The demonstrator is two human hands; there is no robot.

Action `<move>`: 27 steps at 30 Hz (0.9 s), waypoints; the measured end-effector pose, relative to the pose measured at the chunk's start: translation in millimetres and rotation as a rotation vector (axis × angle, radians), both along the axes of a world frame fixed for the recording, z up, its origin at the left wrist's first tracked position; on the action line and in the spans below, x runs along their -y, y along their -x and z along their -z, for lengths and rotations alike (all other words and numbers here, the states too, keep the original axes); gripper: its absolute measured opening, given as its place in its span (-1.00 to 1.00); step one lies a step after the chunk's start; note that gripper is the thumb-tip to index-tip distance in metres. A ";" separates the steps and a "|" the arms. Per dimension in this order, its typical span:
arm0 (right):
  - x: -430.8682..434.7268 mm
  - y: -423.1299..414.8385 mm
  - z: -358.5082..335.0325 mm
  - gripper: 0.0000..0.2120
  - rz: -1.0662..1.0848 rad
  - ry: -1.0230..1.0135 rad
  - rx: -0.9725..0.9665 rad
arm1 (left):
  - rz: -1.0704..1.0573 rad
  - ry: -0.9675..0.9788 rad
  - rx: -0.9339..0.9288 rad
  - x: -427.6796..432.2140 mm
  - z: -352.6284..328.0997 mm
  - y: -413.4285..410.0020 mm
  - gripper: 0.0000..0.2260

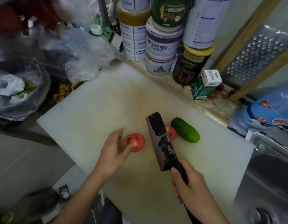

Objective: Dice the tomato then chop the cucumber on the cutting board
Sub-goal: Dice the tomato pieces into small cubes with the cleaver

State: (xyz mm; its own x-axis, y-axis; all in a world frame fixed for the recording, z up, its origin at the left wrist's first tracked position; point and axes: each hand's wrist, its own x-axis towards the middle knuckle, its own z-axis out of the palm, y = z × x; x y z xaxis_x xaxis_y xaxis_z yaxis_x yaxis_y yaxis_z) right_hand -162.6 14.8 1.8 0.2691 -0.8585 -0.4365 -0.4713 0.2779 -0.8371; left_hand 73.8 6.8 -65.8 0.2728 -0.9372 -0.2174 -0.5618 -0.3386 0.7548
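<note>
Roughly mid-board, L hand (114,152) reaches in from lower left, fingers loosely straight, one fingertip resting on a tomato half (134,142) lying on the cutting board (91,110). R hand (188,183) is wrapped round the cleaver (161,141) handle, blade angled up-left btwn the halves, partly hiding the 2nd tomato half (171,133). Cucumber (185,130) lies whole on the board, just right of that half.

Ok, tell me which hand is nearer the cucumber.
Right. The right hand, gripping the cleaver handle, sits just toward the person from the cucumber. The left hand is beyond the blade, fingers touching the left tomato half.
</note>
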 end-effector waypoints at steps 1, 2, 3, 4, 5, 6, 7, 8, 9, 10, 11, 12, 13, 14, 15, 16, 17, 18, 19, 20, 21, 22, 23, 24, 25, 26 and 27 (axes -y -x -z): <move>0.7 -0.1 3.3 -0.88 -0.016 0.004 0.000 | -0.004 -0.013 -0.015 -0.6 2.8 -0.2 -0.41; 1.6 -0.7 6.3 -0.88 -0.030 0.006 0.005 | -0.004 -0.019 -0.031 -0.5 5.2 -1.0 -0.41; 2.5 -1.5 9.2 -0.87 -0.040 0.008 0.010 | -0.006 -0.023 -0.058 -0.3 7.5 -2.4 -0.41; 3.3 -2.4 11.7 -0.85 -0.052 0.016 0.013 | -0.007 -0.027 -0.099 0.0 9.2 -4.0 -0.42; 4.3 -3.7 13.4 -0.86 -0.066 0.030 0.013 | -0.008 -0.037 -0.146 0.1 10.9 -5.4 -0.42; 5.5 -5.2 14.6 -0.86 -0.078 0.047 0.011 | -0.005 -0.047 -0.186 0.2 12.6 -6.2 -0.42; 6.5 -6.9 15.0 -0.86 -0.088 0.062 0.006 | -0.005 -0.052 -0.213 0.2 15.0 -7.1 -0.42; 7.7 -9.1 15.5 -0.84 -0.093 0.075 0.001 | -0.007 -0.049 -0.232 -0.1 18.4 -8.0 -0.42; 8.5 -11.8 15.5 -0.83 -0.099 0.096 -0.009 | -0.011 -0.042 -0.248 -0.1 21.2 -8.7 -0.42; 8.8 -14.6 15.7 -0.84 -0.107 0.121 -0.023 | -0.016 -0.036 -0.264 -0.3 23.6 -9.1 -0.43; 9.3 -17.8 15.8 -0.88 -0.115 0.148 -0.038 | -0.019 -0.031 -0.277 -0.8 25.8 -9.9 -0.43; 9.9 -21.5 15.8 -0.91 -0.121 0.173 -0.054 | -0.013 -0.025 -0.283 -1.5 27.7 -10.9 -0.43; 10.0 -25.7 15.8 -0.93 -0.128 0.190 -0.068 | 0.001 -0.019 -0.280 -2.7 29.2 -11.9 -0.44; 9.9 -29.1 15.9 -0.94 -0.137 0.202 -0.080 | 0.016 -0.008 -0.278 -4.0 29.6 -12.2 -0.47; 9.8 -33.8 17.0 -0.91 -0.146 0.220 -0.089 | 0.027 0.004 -0.281 -5.0 30.5 -13.2 -0.49; 9.8 -38.4 18.2 -0.87 -0.160 0.244 -0.102 | 0.032 0.018 -0.289 -5.2 31.4 -13.8 -0.52; 9.3 -42.6 20.2 -0.85 -0.170 0.270 -0.118 | 0.035 0.032 -0.294 -5.5 32.7 -13.8 -0.54; 8.4 -47.3 22.8 -0.87 -0.173 0.294 -0.141 | 0.040 0.049 -0.294 -5.7 35.1 -14.4 -0.55; 6.8 -51.5 26.1 -0.89 -0.171 0.318 -0.170 | 0.047 0.067 -0.284 -5.6 37.5 -14.4 -0.56; 4.8 -54.9 29.3 -0.92 -0.168 0.343 -0.200 | 0.057 0.087 -0.267 -5.8 40.4 -14.8 -0.57; 2.7 -58.1 32.4 -0.94 -0.168 0.369 -0.237 | 0.068 0.108 -0.246 -5.9 43.6 -15.5 -0.59; 0.7 -60.6 34.1 -0.94 -0.168 0.396 -0.281 | 0.079 0.129 -0.229 -6.0 47.1 -16.5 -0.60; -0.9 -63.1 35.0 -0.92 -0.162 0.424 -0.323 | 0.088 0.149 -0.214 -6.4 49.8 -17.2 -0.58; -3.0 -65.2 34.9 -0.89 -0.156 0.447 -0.370 | 0.097 0.171 -0.198 -6.7 52.1 -17.8 -0.56; -5.3 -67.4 33.6 -0.86 -0.153 0.467 -0.418 | 0.108 0.189 -0.184 -7.2 53.8 -17.9 -0.55; -8.1 -69.6 31.4 -0.84 -0.151 0.484 -0.465 | 0.116 0.201 -0.177 -7.2 54.5 -17.2 -0.56; -11.7 -72.0 29.5 -0.82 -0.149 0.498 -0.507 | 0.121 0.205 -0.180 -7.5 54.8 -16.6 -0.58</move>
State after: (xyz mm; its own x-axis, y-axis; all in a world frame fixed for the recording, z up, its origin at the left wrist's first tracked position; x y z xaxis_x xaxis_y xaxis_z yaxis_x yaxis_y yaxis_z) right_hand -90.6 26.5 -27.7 0.2663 -0.9581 -0.1058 -0.8384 -0.1761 -0.5159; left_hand 90.4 14.3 -120.6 0.1310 -0.9899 -0.0546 -0.4399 -0.1074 0.8916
